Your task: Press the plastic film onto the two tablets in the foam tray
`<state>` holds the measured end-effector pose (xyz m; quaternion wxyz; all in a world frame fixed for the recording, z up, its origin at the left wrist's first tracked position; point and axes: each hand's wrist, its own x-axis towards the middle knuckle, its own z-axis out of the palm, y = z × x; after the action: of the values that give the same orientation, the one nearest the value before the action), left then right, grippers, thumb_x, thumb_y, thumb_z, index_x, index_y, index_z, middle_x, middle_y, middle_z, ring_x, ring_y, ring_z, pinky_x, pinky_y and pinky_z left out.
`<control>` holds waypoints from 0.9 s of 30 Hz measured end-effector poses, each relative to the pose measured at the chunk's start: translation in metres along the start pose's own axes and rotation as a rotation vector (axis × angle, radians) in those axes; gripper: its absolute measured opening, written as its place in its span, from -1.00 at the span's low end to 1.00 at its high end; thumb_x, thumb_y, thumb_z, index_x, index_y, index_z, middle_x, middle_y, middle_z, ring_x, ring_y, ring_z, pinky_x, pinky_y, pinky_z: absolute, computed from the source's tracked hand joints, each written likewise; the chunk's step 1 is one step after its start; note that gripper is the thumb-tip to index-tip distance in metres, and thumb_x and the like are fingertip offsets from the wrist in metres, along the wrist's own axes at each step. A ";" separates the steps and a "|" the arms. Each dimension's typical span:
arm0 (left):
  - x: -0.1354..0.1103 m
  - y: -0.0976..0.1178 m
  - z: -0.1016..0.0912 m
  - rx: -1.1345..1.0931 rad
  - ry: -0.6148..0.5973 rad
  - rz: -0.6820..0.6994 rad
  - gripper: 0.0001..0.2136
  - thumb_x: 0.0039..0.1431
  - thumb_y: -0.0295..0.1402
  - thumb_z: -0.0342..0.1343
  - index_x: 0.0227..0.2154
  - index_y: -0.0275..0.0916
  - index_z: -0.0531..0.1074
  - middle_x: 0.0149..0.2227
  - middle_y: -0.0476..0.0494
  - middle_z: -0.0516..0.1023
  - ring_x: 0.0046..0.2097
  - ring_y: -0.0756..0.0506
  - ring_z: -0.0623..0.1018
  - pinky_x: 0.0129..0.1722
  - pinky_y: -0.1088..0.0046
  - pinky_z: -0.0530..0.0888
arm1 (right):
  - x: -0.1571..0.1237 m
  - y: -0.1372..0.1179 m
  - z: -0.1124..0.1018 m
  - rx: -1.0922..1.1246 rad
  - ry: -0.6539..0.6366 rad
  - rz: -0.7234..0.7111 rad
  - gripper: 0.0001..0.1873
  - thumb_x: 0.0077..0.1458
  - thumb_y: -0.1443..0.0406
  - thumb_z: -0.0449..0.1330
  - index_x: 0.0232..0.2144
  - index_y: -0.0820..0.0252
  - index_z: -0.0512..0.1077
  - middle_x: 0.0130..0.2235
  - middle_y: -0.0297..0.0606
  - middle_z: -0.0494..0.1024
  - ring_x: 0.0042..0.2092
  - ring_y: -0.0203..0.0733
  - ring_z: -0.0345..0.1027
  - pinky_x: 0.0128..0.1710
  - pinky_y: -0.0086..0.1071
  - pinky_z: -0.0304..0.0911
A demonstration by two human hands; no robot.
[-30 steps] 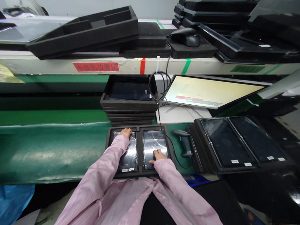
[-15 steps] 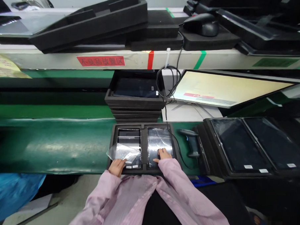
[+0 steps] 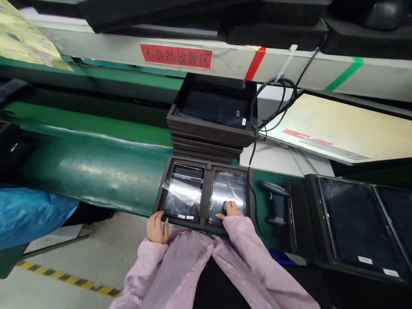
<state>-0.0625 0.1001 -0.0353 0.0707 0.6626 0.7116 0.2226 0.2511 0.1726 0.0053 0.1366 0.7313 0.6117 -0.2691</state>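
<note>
A black foam tray (image 3: pixel 207 191) lies in front of me with two compartments. In its left compartment is a tablet (image 3: pixel 185 208) with two small white labels along its lower edge. Clear film (image 3: pixel 182 188) lies loosely across that tablet and pokes out past its left side. The right compartment holds another tablet (image 3: pixel 221 185) under wrinkled, shiny film. My left hand (image 3: pixel 157 229) is at the tray's front left corner, fingers apart and holding nothing. My right hand (image 3: pixel 232 209) rests on the right tablet's film, thumb stretched out and apart from the bent fingers.
Behind the tray stands a stack of black foam trays (image 3: pixel 209 129) with tablets on top. To the right are a barcode scanner (image 3: pixel 276 203), its hanging cable (image 3: pixel 255 204), a monitor (image 3: pixel 340 128) and more boxed tablets (image 3: pixel 346 220). A blue-sleeved person (image 3: pixel 26 215) is at the left.
My left hand has come off the film on the left tablet and moved to the tray's corner. The film lies flatter. My right hand stays on the right tablet; the view has shifted left.
</note>
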 end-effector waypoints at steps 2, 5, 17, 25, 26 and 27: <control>0.006 0.011 0.006 0.057 -0.061 0.070 -0.57 0.21 -0.23 -0.14 0.03 -0.38 0.34 0.12 -0.42 0.29 0.18 -0.27 0.24 0.13 0.10 0.26 | 0.001 0.000 0.000 0.003 -0.021 0.018 -0.57 -0.01 -0.02 0.16 -0.21 0.12 0.21 -0.06 -0.24 0.22 -0.25 -0.16 0.35 -0.33 -0.30 0.11; 0.015 0.031 0.017 0.226 -0.260 0.129 -0.48 0.20 -0.14 -0.15 0.19 -0.24 0.15 0.28 -0.31 0.01 0.28 -0.32 0.02 0.14 -0.16 0.13 | 0.003 0.001 0.003 0.010 0.004 0.006 -0.58 -0.01 0.00 0.18 -0.22 0.12 0.22 -0.07 -0.24 0.23 -0.19 -0.12 0.34 -0.28 -0.29 0.13; 0.150 0.087 0.045 0.403 -0.655 0.226 -0.34 0.21 0.01 -0.47 0.26 -0.27 -0.38 0.31 -0.01 -0.46 0.32 -0.16 -0.33 0.23 -0.14 -0.12 | -0.001 0.003 0.006 0.080 0.036 -0.005 -0.61 0.01 0.06 0.19 -0.23 0.16 0.23 -0.09 -0.19 0.24 -0.13 -0.09 0.31 -0.20 -0.24 0.12; 0.077 0.086 0.040 0.416 -0.748 0.332 -0.26 0.17 0.05 -0.35 0.26 -0.39 -0.28 0.32 -0.13 -0.39 0.33 -0.22 -0.26 0.23 -0.16 -0.12 | 0.001 0.007 0.010 0.108 0.048 -0.007 -0.60 -0.03 0.07 0.23 -0.24 0.16 0.24 -0.09 -0.20 0.26 -0.13 -0.07 0.33 -0.19 -0.23 0.14; 0.077 0.086 0.038 0.401 -0.739 0.319 -0.29 0.19 0.03 -0.37 0.26 -0.37 -0.28 0.32 -0.10 -0.37 0.33 -0.22 -0.24 0.23 -0.16 -0.11 | 0.002 0.007 0.010 0.108 0.052 -0.008 -0.59 -0.04 0.06 0.24 -0.24 0.16 0.24 -0.09 -0.21 0.26 -0.14 -0.06 0.33 -0.19 -0.23 0.15; 0.082 0.087 0.036 0.394 -0.742 0.295 -0.32 0.21 0.00 -0.40 0.26 -0.34 -0.29 0.32 -0.07 -0.36 0.33 -0.20 -0.23 0.23 -0.16 -0.11 | 0.002 0.008 0.011 0.106 0.055 -0.008 -0.58 -0.05 0.06 0.24 -0.24 0.16 0.24 -0.10 -0.21 0.26 -0.14 -0.05 0.33 -0.20 -0.23 0.15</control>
<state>0.0219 0.1901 -0.0160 0.1614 0.7929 0.5647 -0.1624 0.2562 0.1672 -0.0058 0.0797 0.7422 0.6029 -0.2817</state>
